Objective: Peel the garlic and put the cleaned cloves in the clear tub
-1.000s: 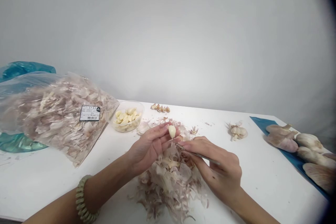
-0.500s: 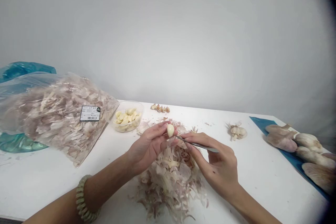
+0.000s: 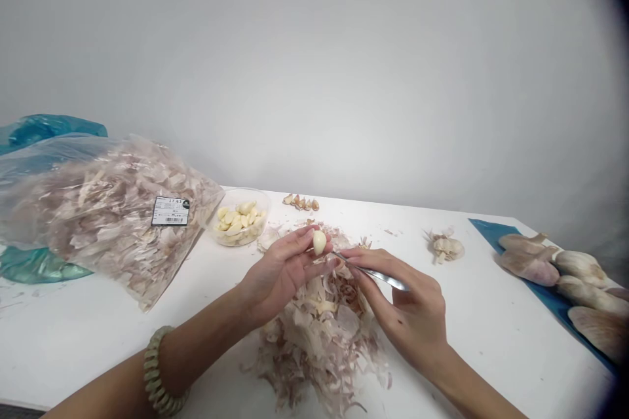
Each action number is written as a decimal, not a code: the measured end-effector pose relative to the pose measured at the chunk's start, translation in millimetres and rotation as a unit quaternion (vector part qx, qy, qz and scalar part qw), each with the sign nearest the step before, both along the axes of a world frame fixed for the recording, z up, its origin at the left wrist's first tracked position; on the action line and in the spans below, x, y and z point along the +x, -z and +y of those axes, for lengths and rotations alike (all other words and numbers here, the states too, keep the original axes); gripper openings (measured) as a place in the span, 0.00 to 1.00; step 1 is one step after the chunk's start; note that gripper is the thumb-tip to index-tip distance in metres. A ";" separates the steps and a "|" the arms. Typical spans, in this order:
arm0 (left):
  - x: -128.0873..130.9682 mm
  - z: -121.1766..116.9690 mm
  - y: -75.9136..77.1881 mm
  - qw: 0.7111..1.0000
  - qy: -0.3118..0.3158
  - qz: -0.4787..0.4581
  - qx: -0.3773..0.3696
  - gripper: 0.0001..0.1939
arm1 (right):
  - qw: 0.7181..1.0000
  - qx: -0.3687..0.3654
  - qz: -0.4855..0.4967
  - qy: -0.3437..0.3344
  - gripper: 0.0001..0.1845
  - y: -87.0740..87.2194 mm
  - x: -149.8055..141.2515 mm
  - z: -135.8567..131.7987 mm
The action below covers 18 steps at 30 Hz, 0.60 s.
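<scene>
Between the thumb and fingers of my left hand (image 3: 280, 268) is a pale, peeled garlic clove (image 3: 319, 243). My right hand (image 3: 407, 304) grips a slim metal knife (image 3: 381, 277), its tip pointing left, close to the clove. Whether the tip touches the clove is hard to make out. Beneath both hands spreads a heap of garlic skins (image 3: 324, 340). A clear plastic tub (image 3: 239, 242) of peeled cloves stands beyond my left hand, with several unpeeled cloves (image 3: 301, 201) in a row to its right.
On the left lies a big clear bag of garlic skins (image 3: 122, 209) with a label, teal plastic (image 3: 54, 131) behind it. A partly broken garlic bulb (image 3: 445, 247) sits right of centre. Several whole bulbs (image 3: 580, 268) rest on a blue sheet (image 3: 491, 234) at the right.
Both hands stay nearly in place, still holding the clove and knife. The knife handle has turned slightly and now catches the light. A finger of my left hand reaches a little further right.
</scene>
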<state>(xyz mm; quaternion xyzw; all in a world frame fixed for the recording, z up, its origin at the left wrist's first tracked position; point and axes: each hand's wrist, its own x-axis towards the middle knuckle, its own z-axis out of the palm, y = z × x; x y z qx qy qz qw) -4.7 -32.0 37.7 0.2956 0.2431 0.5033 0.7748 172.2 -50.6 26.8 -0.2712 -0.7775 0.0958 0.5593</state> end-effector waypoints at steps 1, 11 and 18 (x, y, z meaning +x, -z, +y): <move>-0.1 -0.1 -0.1 1.000 0.001 0.001 0.000 0.05 | 1.000 0.004 -0.001 0.000 0.17 -0.3 -0.3 -0.1; 0.4 0.2 -0.3 1.000 0.001 0.000 0.002 0.05 | 0.999 0.029 -0.015 0.004 0.17 -3.7 -3.3 1.0; 0.6 1.2 1.1 1.000 0.003 -0.007 -0.005 0.05 | 0.998 0.052 -0.028 0.004 0.19 -2.7 -2.5 1.2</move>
